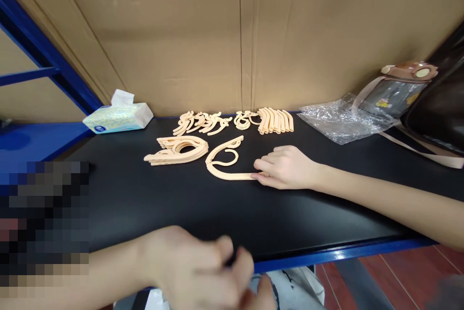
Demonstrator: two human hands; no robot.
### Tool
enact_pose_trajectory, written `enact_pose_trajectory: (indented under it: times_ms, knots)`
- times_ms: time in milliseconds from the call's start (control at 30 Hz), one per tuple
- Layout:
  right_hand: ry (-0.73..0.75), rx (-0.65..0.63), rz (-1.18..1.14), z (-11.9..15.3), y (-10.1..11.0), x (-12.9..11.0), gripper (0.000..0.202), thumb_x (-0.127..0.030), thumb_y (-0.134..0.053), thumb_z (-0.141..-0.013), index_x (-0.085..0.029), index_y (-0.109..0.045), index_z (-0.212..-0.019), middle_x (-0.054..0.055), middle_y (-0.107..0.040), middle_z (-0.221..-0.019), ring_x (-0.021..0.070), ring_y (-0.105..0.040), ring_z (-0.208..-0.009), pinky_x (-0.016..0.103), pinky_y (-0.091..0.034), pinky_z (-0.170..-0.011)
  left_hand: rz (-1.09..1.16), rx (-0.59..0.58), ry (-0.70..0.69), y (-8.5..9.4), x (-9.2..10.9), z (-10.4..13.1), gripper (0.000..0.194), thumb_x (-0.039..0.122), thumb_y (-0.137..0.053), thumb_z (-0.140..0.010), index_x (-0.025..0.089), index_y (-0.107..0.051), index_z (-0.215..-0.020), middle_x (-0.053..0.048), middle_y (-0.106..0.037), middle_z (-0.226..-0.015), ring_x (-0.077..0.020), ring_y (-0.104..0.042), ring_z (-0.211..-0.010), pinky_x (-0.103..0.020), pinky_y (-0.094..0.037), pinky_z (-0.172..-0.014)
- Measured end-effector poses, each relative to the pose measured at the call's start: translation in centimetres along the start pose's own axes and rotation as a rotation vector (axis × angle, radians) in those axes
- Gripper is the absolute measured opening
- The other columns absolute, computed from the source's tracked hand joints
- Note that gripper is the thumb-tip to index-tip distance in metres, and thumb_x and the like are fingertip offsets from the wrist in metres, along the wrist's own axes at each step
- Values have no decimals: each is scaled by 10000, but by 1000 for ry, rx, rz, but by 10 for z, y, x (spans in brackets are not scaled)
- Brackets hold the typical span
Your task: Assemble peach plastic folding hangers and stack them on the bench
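Note:
A beige folding clothes hanger (225, 175) lies on the black tabletop, its two arms spread in a curve with the hook between them. My right hand (286, 167) is closed around the end of its lower arm, fingers pressed together. Nearer to me, my left hand (206, 271) hovers at the table's front edge, smeared by motion. Its fingers look bent, but whether they hold anything does not show. Left of the spread hanger sits a stack of folded hangers (177, 150).
Along the cardboard wall (174, 34) lie loose curved pieces (203, 122), hooks (243, 120) and a row of hanger arms (276, 121). A tissue pack (119, 117) stands at the back left. At the back right are a clear plastic bag (333, 124) and a bottle with a strap (391, 95).

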State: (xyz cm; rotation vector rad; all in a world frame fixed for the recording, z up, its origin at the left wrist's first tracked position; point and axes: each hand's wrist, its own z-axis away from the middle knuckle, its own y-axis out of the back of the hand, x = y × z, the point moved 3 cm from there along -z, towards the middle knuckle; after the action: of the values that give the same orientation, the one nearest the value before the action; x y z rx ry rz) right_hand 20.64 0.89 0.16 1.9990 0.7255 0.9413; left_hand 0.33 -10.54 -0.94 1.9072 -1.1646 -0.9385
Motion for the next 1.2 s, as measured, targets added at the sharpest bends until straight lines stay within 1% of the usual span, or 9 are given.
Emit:
enact_pose_trajectory:
  times_ms: [100, 167, 233, 333, 433, 567, 900, 1067, 1200]
  knots:
    - [-59, -89, 10, 0, -1, 2, 423, -406, -336, -973, -166, -570, -716, 4, -597, -553, 108, -420, -428, 286, -193, -505, -119, 91, -285, 13, -31, -31, 156, 170, -546, -873, 253, -645, -961, 9, -636, -1078, -173, -577, -879, -296, -482, -672]
    - [-89, -112, 22, 0, 0, 3, 451, -446, -336, -967, -161, -579, -716, 14, -600, -559, 113, -443, -437, 289, -189, -504, -153, -83, -165, 13, -56, -47, 193, 160, -459, -913, 161, -641, -977, -40, -662, -952, -182, -586, -854, -297, -475, -692]
    - [-96, -90, 30, -1, 0, 3, 470, -466, -348, -960, -153, -582, -699, 19, -597, -568, 115, -464, -456, 286, -199, -507, -94, -207, -42, 9, -72, -52, 236, 194, -416, -937, 136, -622, -1036, -62, -654, -997, -203, -590, -895, -336, -484, -780]
    - [-86, -34, 33, -1, 1, 2, 483, -473, -365, -954, -141, -590, -686, 21, -586, -587, 116, -484, -497, 282, -219, -514, 2, -266, 176, 0, -87, -47, 307, 227, -382, -963, 137, -543, -1209, -89, -586, -1198, -225, -536, -1108, -354, -455, -923]
    - [-90, -7, 33, 0, 0, 2, 500, -482, -369, -948, -138, -597, -667, 23, -577, -603, 117, -482, -530, 277, -224, -514, 59, -326, 366, -10, -98, -37, 333, 245, -374, -964, 146, -497, -1257, -80, -552, -1275, -218, -527, -1144, -360, -444, -962]
    - [-145, 0, 8, 0, -1, 2, 531, -501, -369, -942, -142, -585, -615, 20, -564, -592, 114, -469, -547, 274, -214, -506, 110, -385, 444, -16, -105, -33, 311, 227, -367, -952, 140, -524, -1206, -74, -589, -1219, -217, -568, -1070, -362, -460, -938]
    - [-363, -16, 86, -1, -1, 6, 556, -631, -403, -879, -146, -587, -680, 62, -606, -655, 171, -538, -636, 282, -319, -595, 131, -354, 407, -21, -105, -39, 329, 178, -394, -929, 151, -555, -1216, -75, -590, -1196, -216, -561, -1065, -373, -451, -932]
    - [-317, -21, 78, -2, 1, 5, 601, -685, -370, -858, -144, -595, -724, 77, -613, -711, 194, -542, -689, 308, -340, -662, 96, -380, 392, -25, -103, -47, 362, 190, -396, -933, 162, -551, -1259, -94, -547, -1261, -245, -511, -1151, -416, -415, -978]
    - [-165, -28, -8, -4, 2, 0, 595, -681, -369, -860, -138, -606, -812, 86, -627, -795, 205, -533, -750, 314, -352, -702, -56, -356, 413, -34, -102, -49, 413, 229, -372, -946, 118, -509, -1319, -146, -454, -1375, -330, -365, -1301, -489, -344, -1044]
